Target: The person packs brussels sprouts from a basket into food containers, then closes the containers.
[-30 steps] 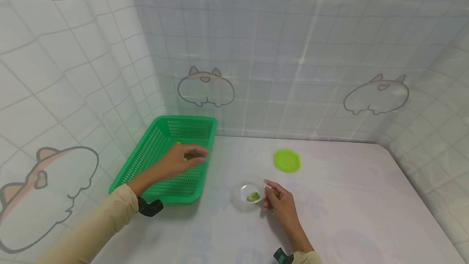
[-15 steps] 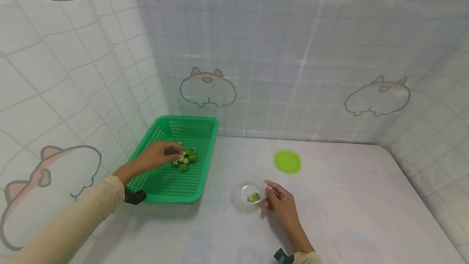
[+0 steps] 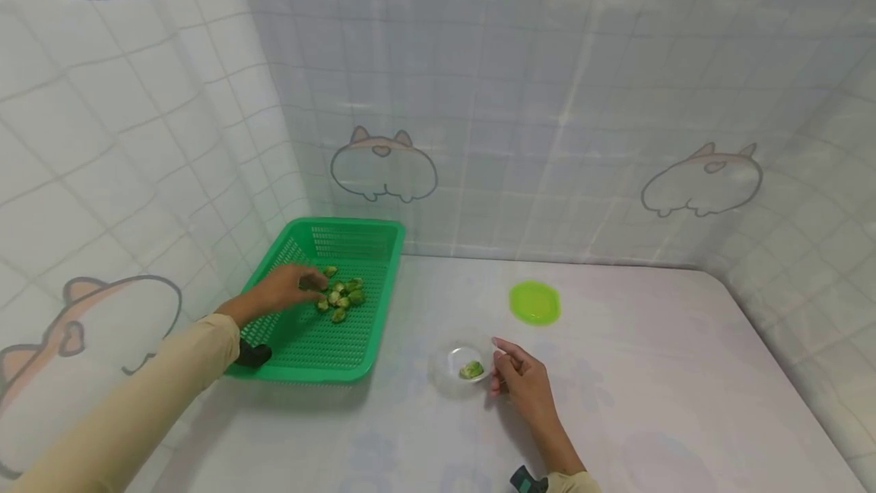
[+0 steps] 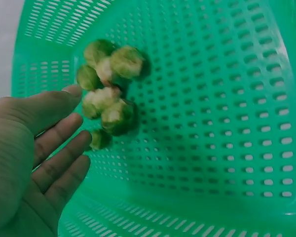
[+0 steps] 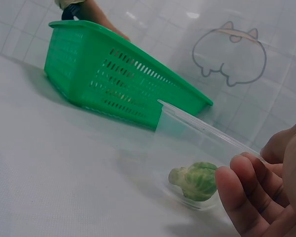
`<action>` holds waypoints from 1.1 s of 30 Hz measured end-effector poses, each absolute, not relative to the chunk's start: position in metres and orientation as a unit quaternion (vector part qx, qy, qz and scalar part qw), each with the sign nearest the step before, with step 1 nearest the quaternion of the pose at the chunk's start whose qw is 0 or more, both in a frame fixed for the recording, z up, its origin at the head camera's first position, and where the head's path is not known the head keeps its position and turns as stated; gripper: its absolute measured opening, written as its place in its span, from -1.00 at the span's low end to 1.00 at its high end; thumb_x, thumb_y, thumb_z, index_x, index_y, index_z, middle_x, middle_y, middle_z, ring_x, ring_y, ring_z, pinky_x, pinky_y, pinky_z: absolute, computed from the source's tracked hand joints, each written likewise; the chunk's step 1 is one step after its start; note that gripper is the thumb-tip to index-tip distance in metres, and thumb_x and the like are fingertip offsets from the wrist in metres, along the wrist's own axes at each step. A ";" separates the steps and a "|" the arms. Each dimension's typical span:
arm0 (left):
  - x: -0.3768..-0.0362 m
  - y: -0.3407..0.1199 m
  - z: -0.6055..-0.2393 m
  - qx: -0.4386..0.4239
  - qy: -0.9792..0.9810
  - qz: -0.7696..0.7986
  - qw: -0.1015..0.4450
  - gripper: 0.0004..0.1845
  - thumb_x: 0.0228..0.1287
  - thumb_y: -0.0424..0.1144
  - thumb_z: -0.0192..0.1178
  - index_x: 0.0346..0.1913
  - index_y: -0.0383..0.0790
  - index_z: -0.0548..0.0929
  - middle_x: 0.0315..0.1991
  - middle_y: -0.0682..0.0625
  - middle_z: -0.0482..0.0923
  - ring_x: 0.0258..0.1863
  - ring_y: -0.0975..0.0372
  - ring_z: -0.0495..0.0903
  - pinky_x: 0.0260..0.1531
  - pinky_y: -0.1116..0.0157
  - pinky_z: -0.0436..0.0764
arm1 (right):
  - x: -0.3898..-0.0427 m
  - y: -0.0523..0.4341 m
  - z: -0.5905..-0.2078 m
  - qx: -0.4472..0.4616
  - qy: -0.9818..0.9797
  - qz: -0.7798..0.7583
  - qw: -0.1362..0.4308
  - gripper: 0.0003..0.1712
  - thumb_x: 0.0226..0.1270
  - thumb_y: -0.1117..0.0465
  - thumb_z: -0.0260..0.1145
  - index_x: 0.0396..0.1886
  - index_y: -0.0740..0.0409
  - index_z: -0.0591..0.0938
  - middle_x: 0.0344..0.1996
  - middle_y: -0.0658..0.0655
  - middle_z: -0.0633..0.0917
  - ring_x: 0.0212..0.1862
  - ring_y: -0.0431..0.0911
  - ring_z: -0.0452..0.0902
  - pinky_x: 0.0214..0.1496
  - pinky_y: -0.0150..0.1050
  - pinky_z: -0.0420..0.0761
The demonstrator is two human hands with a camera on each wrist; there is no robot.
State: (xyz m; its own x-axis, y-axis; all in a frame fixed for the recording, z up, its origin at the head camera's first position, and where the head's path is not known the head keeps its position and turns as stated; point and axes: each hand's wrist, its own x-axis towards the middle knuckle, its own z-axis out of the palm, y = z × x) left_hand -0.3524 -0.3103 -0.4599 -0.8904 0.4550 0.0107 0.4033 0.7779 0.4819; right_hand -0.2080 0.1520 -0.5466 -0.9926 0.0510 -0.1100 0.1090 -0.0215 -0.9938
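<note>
My left hand (image 3: 288,287) is inside the green plastic basket (image 3: 393,280), its fingers relaxed and parted with nothing between them. Several Brussels sprouts (image 3: 357,297) lie in a loose cluster on the basket floor. In the left wrist view, the thumb and fingertips come right up to the sprouts (image 4: 117,118). My right hand (image 3: 530,386) pinches the rim of a small clear plastic tub (image 3: 445,377) between thumb and fingers. One Brussels sprout (image 5: 200,181) lies at the bottom of that tub, seen through its side in the right wrist view.
A bright green round lid (image 3: 535,303) lies flat on the white table (image 3: 650,356), beyond the tub. The basket stands close to the left wall. Tile-patterned sheets with cartoon dogs (image 3: 385,167) enclose the table at the back and sides.
My left hand has drawn back leftward over the basket, first uncovering the sprouts, then shifting slightly further left. My right hand and the tub have stayed in place.
</note>
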 end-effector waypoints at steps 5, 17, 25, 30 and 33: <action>-0.355 -0.316 -0.467 0.230 0.943 0.229 0.068 -0.61 0.30 -0.24 0.39 0.11 -0.36 0.67 0.01 -0.21 0.71 0.02 -0.09 0.67 -0.01 -0.06 0.67 | -0.208 0.151 -0.545 0.062 0.697 -0.714 0.025 -0.56 0.48 0.17 0.30 0.28 0.21 0.59 -0.44 0.16 0.64 -0.50 -0.11 0.61 -0.37 -0.23 0.75; -0.358 -0.311 -0.476 0.248 0.938 0.223 0.093 -0.61 0.28 -0.24 0.40 0.08 -0.41 0.68 0.02 -0.28 0.68 -0.03 -0.13 0.69 -0.09 -0.01 0.70 | -0.207 0.152 -0.546 0.059 0.695 -0.716 0.022 -0.58 0.49 0.17 0.30 0.26 0.21 0.61 -0.43 0.18 0.64 -0.51 -0.10 0.61 -0.38 -0.25 0.74; -0.358 -0.311 -0.479 0.243 0.943 0.208 0.088 -0.64 0.27 -0.26 0.41 0.05 -0.39 0.71 -0.01 -0.25 0.70 -0.07 -0.07 0.70 -0.14 0.04 0.72 | -0.207 0.151 -0.549 0.063 0.694 -0.717 0.017 -0.60 0.49 0.20 0.29 0.25 0.20 0.61 -0.44 0.16 0.64 -0.51 -0.11 0.60 -0.40 -0.23 0.74; -0.358 -0.313 -0.479 0.248 0.943 0.206 0.082 -0.68 0.26 -0.26 0.41 0.02 -0.35 0.73 -0.04 -0.20 0.71 -0.08 -0.04 0.69 -0.17 0.06 0.71 | -0.207 0.152 -0.549 0.059 0.689 -0.722 0.019 -0.59 0.49 0.19 0.29 0.26 0.20 0.61 -0.43 0.18 0.63 -0.51 -0.10 0.60 -0.39 -0.24 0.74; -0.357 -0.313 -0.478 0.246 0.942 0.214 0.083 -0.69 0.25 -0.25 0.42 0.00 -0.35 0.73 -0.05 -0.21 0.72 -0.11 -0.03 0.70 -0.17 0.06 0.71 | -0.207 0.152 -0.549 0.060 0.687 -0.723 0.021 -0.58 0.49 0.17 0.29 0.28 0.19 0.60 -0.43 0.18 0.63 -0.50 -0.09 0.60 -0.38 -0.24 0.74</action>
State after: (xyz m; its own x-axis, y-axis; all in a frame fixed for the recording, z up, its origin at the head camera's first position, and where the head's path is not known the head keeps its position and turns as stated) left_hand -0.3569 -0.3129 -0.4779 -0.8655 0.4983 -0.0504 0.4275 0.7874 0.4441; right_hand -0.2071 0.1523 -0.5494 -0.9919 0.0512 -0.1159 0.1131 -0.0539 -0.9921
